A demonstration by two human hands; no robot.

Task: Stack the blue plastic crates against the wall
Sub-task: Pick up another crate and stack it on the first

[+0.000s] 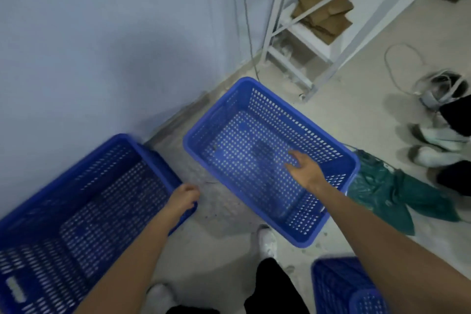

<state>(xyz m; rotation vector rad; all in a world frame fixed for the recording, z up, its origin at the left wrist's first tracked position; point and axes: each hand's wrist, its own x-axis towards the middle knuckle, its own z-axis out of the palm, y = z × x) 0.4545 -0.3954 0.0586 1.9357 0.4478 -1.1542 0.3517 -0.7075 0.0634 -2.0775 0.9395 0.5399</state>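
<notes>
Three blue perforated plastic crates are in view. A large one [76, 211] fills the lower left beside the pale wall [102, 46]. My left hand [184, 197] is curled over its right rim. A second crate [229, 115] sits on the floor in the middle, near the wall's foot. My right hand [303, 168] hovers over its inside with fingers spread, holding nothing. Part of a third crate [341, 285] shows at the bottom right.
A white metal shelf frame [288, 58] with folded cardboard [323, 10] stands behind the middle crate. A green plastic bag [382, 191] lies to its right. Another person's shoes [433, 145] and a white cable [397, 58] are at the far right. My own feet show at the bottom.
</notes>
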